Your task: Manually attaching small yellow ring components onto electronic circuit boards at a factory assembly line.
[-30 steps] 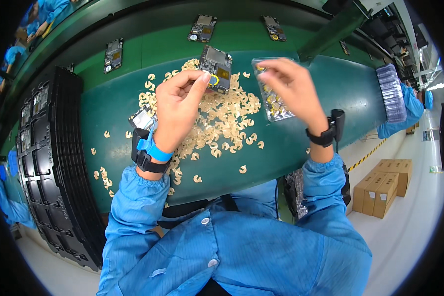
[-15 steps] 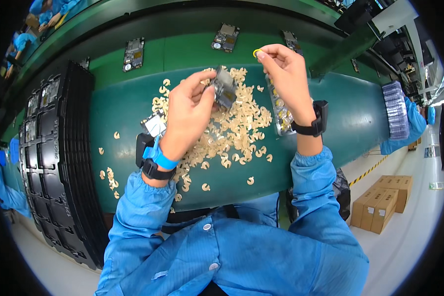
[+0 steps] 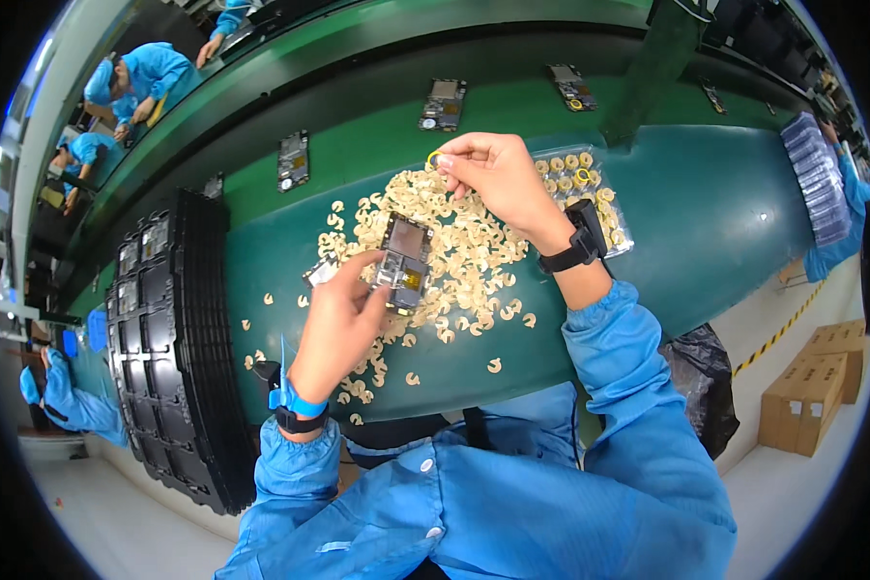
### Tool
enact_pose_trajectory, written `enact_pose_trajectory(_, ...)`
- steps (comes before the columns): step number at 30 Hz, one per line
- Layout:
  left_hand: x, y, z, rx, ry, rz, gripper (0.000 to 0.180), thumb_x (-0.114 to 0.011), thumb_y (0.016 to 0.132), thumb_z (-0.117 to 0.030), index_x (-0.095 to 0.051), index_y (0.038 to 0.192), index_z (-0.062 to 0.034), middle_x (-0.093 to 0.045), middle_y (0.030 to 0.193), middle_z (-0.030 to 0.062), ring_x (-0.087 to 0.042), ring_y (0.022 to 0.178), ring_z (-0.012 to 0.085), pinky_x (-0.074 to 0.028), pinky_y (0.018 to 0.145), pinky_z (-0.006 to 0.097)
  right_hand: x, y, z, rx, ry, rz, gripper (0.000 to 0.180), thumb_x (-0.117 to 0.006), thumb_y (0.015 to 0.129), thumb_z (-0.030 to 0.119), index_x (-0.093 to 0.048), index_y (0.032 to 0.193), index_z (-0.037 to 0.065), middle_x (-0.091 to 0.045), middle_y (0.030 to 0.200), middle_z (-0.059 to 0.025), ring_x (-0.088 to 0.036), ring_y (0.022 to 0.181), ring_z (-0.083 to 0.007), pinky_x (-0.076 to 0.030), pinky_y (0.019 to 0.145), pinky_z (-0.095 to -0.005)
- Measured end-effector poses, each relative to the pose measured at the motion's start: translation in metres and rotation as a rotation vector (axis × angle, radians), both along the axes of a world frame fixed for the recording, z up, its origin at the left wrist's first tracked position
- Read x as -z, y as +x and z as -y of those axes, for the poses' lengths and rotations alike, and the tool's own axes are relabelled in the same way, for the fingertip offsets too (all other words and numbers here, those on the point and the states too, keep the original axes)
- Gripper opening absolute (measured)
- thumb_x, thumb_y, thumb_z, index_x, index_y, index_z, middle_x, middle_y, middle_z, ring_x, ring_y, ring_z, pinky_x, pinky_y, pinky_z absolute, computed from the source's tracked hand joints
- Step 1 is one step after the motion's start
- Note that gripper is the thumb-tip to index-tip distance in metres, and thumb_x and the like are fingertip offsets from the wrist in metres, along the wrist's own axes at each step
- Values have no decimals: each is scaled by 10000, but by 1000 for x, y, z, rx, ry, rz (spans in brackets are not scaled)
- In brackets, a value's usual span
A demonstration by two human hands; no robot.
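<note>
Above the green tabletop (image 3: 706, 232), the left hand (image 3: 343, 324) grips a small dark circuit board (image 3: 404, 263) by its near-left edge, long axis running near to far. Up and to the right of it, well apart, the right hand (image 3: 498, 174) pinches a small yellow ring (image 3: 434, 157) between its fingertips, above the heap of pale C-shaped scraps (image 3: 454, 251).

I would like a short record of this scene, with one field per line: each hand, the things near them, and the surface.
left hand: holds a small dark rectangular circuit board
right hand: pinches a small yellow ring
pile: pale curved backing scraps under both hands
bag: clear plastic bag of yellow rings, beside right wrist
trays: stacked black trays, at left
surface: green table
</note>
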State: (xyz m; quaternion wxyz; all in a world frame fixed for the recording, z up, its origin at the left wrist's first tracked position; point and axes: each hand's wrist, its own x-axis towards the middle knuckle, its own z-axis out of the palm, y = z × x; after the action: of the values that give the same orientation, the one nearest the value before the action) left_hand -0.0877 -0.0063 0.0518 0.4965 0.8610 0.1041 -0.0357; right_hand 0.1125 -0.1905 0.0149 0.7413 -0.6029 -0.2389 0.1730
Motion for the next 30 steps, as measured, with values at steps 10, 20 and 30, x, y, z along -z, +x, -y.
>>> enact_pose_trajectory(10,-29,12,8,18,736,217,258,-703,923,-162,-726,1135,-17,-734,794,194,-721,666,322,-560,652,409,-8,-12,-10,-146,7,61,117,-674,970,46,-706,995,-63,-708,796,-71,-669,677,-111,-561,622,-256)
enact_pose_trajectory(20,20,88,-7,-8,-294,485,178,-625,1006,-108,-682,987,60,-716,822,76,-679,718,95,-546,611,256,-13,-40,-19,-93,-85,127,59,-652,1000,49,-654,977,-5,-645,817,3,-573,674,-46,-460,603,-197)
enact_pose_trajectory(30,40,88,-20,93,-176,612,215,-596,1030,-119,-707,1003,63,-738,872,90,-691,763,121,-562,649,277,-15,-41,-19,-132,-190,178,135,-610,1022,54,-687,1080,-41,-635,843,-20,-567,690,-74,-467,611,-233)
